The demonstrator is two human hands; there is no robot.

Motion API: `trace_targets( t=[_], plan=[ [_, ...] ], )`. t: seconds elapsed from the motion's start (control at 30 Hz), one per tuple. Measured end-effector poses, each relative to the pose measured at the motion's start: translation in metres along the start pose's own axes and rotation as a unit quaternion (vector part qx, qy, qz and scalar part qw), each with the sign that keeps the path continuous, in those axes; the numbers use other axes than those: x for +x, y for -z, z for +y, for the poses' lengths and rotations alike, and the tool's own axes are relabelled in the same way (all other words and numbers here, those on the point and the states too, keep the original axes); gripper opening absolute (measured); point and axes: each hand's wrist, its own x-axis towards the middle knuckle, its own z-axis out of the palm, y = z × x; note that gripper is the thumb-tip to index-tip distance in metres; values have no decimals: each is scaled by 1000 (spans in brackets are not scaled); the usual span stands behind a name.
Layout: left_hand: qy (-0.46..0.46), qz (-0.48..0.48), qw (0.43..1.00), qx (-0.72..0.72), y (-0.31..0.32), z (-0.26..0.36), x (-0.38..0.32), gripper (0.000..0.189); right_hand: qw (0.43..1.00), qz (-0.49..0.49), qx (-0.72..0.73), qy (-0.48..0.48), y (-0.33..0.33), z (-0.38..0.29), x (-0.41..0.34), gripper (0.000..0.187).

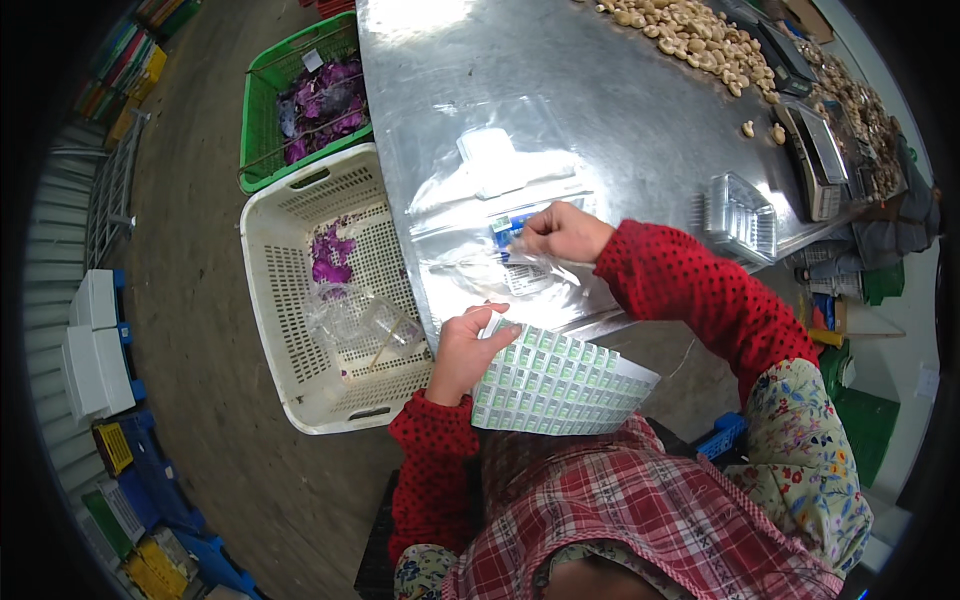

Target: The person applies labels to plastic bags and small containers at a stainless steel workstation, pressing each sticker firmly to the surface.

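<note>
My left hand (466,352) grips the upper left corner of a sheet of small green-and-white stickers (559,382), thumb on top, in front of the table's near edge. My right hand (561,231) is over a stack of clear plastic bags (442,217) lying on the metal table. Its fingers are bunched at a blue printed label (507,238) on the top bag. A small green-and-white sticker (502,223) sits on the blue label's upper left corner. Whether anything is pinched between those fingertips is hidden. Below them shows a white printed patch (526,279) with a barcode.
A white plastic basket (262,300) with purple scraps and clear packaging stands left of the steel table (622,97), beside a green crate (259,112). Clear plastic trays (741,217), a weighing scale (814,157) and piled mushrooms (697,41) are on the table's right side.
</note>
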Motion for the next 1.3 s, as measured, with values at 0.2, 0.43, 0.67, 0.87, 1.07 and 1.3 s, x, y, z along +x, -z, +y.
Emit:
trace_targets(
  t=[0.2, 0.43, 0.67, 0.87, 1.07, 1.3],
  plan=[
    [14, 7, 1000, -13, -4, 7, 2, 25, 975, -25, -206, 86, 31, -13, 41, 19],
    [46, 16, 998, -49, 1, 7, -4, 27, 947, 256, 5, 196, 59, -88, 19, 8],
    [34, 12, 999, -33, -6, 14, 0, 28, 956, 248, 141, 68, -27, 17, 39, 39],
    [36, 16, 996, -77, -5, 7, 0, 27, 916, 321, -189, 152, -10, 13, 47, 51],
    [98, 18, 985, -140, -1, 13, -9, 26, 838, 154, -396, 342, -39, 38, -25, 34],
    [14, 70, 992, -108, -2, 23, -9, 20, 962, 127, -223, 94, 2, 20, 5, 26]
  ],
)
